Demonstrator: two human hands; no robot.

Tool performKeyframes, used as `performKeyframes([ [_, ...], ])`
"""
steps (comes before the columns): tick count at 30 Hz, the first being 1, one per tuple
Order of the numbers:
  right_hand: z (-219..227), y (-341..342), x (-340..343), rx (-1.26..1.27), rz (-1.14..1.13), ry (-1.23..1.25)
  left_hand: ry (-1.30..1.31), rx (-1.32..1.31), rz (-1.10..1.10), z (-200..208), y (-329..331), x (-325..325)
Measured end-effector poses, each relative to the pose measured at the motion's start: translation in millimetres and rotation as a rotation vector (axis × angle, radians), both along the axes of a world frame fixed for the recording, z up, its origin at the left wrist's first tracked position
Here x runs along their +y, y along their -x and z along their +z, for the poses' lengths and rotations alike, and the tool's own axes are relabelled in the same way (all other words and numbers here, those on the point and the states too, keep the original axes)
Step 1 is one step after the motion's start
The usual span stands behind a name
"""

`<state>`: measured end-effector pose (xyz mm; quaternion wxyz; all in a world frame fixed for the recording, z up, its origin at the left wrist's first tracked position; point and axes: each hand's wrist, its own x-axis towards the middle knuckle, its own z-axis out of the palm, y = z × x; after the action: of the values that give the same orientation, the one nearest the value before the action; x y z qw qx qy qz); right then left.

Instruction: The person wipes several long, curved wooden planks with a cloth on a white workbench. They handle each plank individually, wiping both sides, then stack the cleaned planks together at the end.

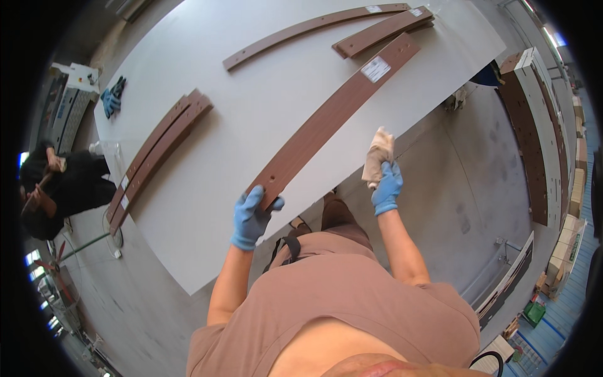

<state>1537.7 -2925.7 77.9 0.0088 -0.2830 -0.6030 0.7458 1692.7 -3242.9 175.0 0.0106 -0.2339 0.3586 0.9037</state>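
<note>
My left hand [253, 218], in a blue work glove, grips the near end of a long brown wooden board [326, 125]. A white label [375, 69] sticks to the board near its far end, and a small hole shows close to my fingers. The board reaches away from me over the white table [251, 119]. Off the table's near right edge, my right hand [387, 188], gloved in blue too, is closed round a crumpled beige cloth [379, 154]. The cloth is apart from the board.
More brown boards [383, 32] lie at the table's far side, and another pair [157, 157] overhangs the left edge. Blue-black gloves [113, 97] rest at the far left corner. A person in black [69, 188] stands left of the table. Tall panels [534, 132] are stacked at right.
</note>
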Motion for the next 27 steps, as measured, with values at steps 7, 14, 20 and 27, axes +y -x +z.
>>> performKeyframes([
  [7, -1, 44, 20, 0.013, 0.221, -0.067, -0.016, 0.190, -0.104, -50, 268, 42],
  [14, -8, 74, 44, -0.063, 0.328, -0.056, 0.011, 0.014, -0.129, -74, 415, 65],
  [20, -26, 84, 40, -0.225, 0.358, -0.021, 0.586, -0.362, -0.288, -68, 427, 57],
  [27, -28, 91, 20, -0.200, 0.492, 0.023, 1.336, -0.408, -0.306, -36, 401, 47],
])
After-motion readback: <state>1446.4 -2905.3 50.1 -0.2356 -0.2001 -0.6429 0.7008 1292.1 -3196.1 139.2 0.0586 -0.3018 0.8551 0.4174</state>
